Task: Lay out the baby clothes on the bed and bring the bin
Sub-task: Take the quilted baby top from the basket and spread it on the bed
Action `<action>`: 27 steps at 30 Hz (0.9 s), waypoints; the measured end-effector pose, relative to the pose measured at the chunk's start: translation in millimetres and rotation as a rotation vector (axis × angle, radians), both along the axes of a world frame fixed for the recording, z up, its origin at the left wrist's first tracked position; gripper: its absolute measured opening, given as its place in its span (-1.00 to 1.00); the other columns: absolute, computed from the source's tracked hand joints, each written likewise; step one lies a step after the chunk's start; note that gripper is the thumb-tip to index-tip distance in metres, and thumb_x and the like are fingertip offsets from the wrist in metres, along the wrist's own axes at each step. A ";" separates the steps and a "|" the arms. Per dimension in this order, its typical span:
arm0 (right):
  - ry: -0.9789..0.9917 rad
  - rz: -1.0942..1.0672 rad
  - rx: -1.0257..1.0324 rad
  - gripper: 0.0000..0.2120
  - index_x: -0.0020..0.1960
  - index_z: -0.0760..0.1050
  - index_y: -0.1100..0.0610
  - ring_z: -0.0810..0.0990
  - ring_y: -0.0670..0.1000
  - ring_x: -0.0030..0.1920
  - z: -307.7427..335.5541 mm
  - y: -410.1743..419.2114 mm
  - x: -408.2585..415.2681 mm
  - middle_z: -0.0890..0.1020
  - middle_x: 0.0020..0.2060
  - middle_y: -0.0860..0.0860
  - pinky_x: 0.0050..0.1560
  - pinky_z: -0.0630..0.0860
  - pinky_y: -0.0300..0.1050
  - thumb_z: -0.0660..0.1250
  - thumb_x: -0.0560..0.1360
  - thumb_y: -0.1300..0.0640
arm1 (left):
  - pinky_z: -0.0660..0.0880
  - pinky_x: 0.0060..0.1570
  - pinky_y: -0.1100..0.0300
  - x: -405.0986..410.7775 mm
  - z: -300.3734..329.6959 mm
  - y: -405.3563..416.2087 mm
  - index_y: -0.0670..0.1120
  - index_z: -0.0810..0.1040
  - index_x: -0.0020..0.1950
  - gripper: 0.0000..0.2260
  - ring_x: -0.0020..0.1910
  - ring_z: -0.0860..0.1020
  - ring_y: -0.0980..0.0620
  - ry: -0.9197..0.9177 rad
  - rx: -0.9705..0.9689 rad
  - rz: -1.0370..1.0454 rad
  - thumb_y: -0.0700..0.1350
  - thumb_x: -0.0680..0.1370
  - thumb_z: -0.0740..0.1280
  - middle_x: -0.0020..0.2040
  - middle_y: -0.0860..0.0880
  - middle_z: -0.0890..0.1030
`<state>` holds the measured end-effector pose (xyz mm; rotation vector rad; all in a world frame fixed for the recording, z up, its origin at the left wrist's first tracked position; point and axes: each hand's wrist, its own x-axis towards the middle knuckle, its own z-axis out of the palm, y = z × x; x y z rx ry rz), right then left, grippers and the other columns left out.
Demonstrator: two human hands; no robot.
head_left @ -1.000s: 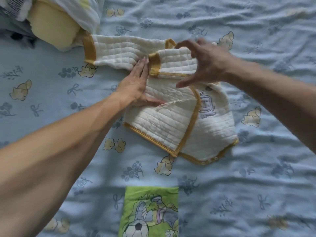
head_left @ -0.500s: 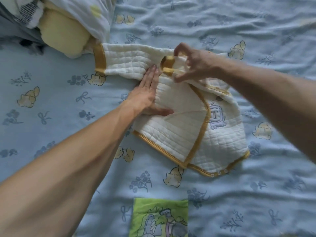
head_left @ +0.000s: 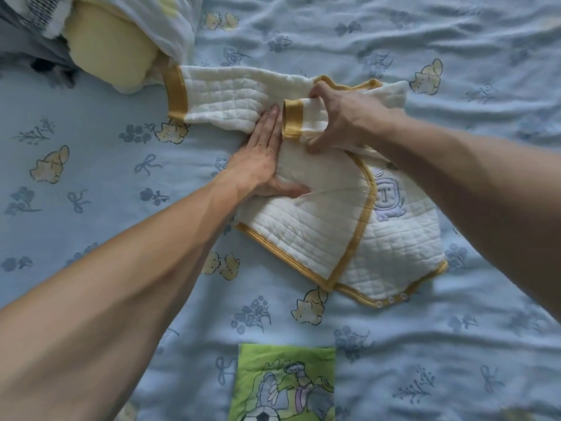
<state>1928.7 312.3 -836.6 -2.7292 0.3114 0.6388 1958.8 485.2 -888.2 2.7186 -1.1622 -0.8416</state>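
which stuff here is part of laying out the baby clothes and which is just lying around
Part of the job:
- cream quilted baby top, spread on the bed sheet
- left hand, pressing flat on the top
- right hand, gripping the folded sleeve cuff

Just lying about:
- green cartoon cloth at the near edge
- yellow pillow and the bundle of fabric over it, top left

Single head view, looking steeply down, close over bed (head_left: 455, 344).

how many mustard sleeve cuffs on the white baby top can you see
2. One cuff ends the sleeve stretched out flat toward the upper left of the baby top. The other cuff is on the sleeve the right hand grips, folded across, beside the left hand fingertips.
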 end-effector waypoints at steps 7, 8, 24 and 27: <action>-0.221 -0.082 0.341 -0.43 0.27 0.25 0.02 0.46 0.00 -0.27 10.5 -22.9 -27.8 0.47 -0.25 -0.02 -0.23 0.39 -0.13 0.47 0.38 0.03 | -0.36 0.43 0.15 0.0 0.4 0.4 -0.23 -0.42 0.47 0.24 0.49 -0.38 -0.04 -0.050 0.042 -0.036 0.51 0.24 0.22 0.49 -0.15 -0.42; -0.240 -0.124 0.469 -0.48 0.22 0.27 -0.01 0.46 -0.02 -0.28 16.5 -30.3 -34.8 0.47 -0.27 0.02 -0.21 0.42 -0.12 0.47 0.38 0.08 | -0.37 0.43 0.15 -0.1 0.8 0.6 -0.23 -0.42 0.47 0.24 0.49 -0.38 -0.05 -0.054 0.038 -0.038 0.51 0.24 0.21 0.49 -0.15 -0.42; -0.449 -0.992 0.216 0.00 0.35 0.26 -0.15 0.59 -0.06 0.02 24.4 -194.9 -209.7 0.47 0.05 0.01 -0.09 0.64 -0.12 0.47 0.02 -0.47 | -0.38 0.42 0.17 -1.1 3.3 -2.0 -0.23 -0.42 0.46 0.26 0.49 -0.37 -0.03 -0.002 0.021 -0.039 0.52 0.11 0.09 0.50 -0.13 -0.41; -0.370 -0.343 -0.016 0.09 0.47 0.09 -0.12 0.31 0.09 0.37 27.4 -118.5 -171.0 0.27 0.41 0.15 0.40 0.29 0.08 0.38 0.07 -0.49 | -0.39 0.41 0.19 -0.9 3.7 -1.3 -0.23 -0.42 0.46 0.25 0.49 -0.37 -0.03 -0.001 0.023 -0.042 0.51 0.13 0.10 0.50 -0.13 -0.41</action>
